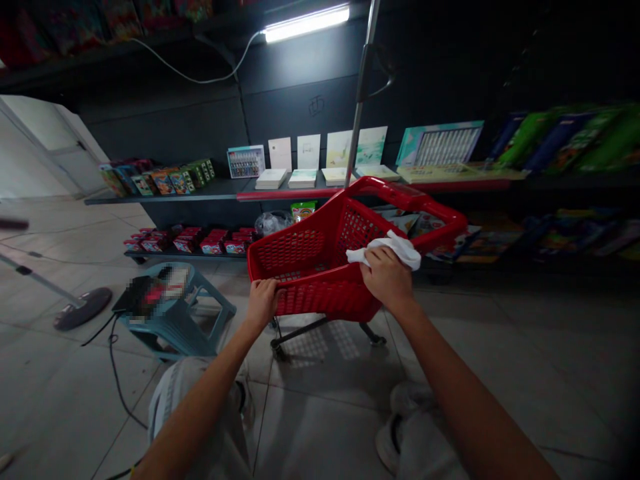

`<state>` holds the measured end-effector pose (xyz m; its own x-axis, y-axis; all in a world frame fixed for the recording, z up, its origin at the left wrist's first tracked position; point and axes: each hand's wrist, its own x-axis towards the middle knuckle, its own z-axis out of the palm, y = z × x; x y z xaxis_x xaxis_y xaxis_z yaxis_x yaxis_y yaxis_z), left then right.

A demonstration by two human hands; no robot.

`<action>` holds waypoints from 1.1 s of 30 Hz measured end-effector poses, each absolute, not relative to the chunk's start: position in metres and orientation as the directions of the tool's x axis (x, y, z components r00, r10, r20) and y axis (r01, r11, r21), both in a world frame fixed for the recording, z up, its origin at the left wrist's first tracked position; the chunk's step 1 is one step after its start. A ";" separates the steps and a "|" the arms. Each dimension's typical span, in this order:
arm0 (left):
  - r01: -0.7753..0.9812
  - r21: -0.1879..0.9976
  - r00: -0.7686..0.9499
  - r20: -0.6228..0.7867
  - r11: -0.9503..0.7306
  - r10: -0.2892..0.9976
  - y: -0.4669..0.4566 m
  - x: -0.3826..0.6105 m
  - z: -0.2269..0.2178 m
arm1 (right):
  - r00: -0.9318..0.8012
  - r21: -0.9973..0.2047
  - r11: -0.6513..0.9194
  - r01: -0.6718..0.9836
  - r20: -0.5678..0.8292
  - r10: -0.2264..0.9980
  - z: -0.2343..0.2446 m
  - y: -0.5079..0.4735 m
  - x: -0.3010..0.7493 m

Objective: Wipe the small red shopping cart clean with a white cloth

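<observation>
A small red plastic shopping cart (330, 297) stands before me on dark metal legs with castors. Its basket is perforated, and a thick red handle rises at the right. My left hand (262, 303) grips the basket's rim near its left front corner, fingers curled over the edge. Against the near rim on the right, my right hand (387, 275) is closed on a white cloth (403, 250), which bunches out above the fingers. Part of the rim beneath that hand is hidden.
Behind the cart run dark shelves (200, 193) with books and boxed goods. A silver pole (356, 127) rises behind the cart. To the left are a blue-grey stool (183, 327) with blurred items on top, a cable, and a round stand base (83, 309).
</observation>
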<state>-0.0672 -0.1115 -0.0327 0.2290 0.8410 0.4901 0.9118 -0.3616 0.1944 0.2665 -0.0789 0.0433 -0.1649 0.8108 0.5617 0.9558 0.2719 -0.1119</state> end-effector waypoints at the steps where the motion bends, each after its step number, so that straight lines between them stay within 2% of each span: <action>1: 0.911 0.200 0.227 0.488 -0.361 0.843 -0.111 -0.068 -0.032 | -0.168 -0.111 0.276 0.955 0.564 0.809 0.043 -0.079 0.266; 13: 0.911 0.241 0.177 0.501 -0.333 0.847 -0.111 -0.066 -0.034 | -0.161 -0.112 0.248 0.962 0.504 0.849 0.038 -0.079 0.241; 22: 0.919 0.225 0.175 0.503 -0.323 0.847 -0.112 -0.061 -0.033 | -0.347 -0.126 0.424 0.897 0.395 0.850 0.025 -0.098 0.165; 33: 0.899 0.253 0.204 0.480 -0.358 0.853 -0.113 -0.065 -0.029 | -0.438 -0.194 0.564 0.802 0.451 0.777 0.015 -0.100 0.175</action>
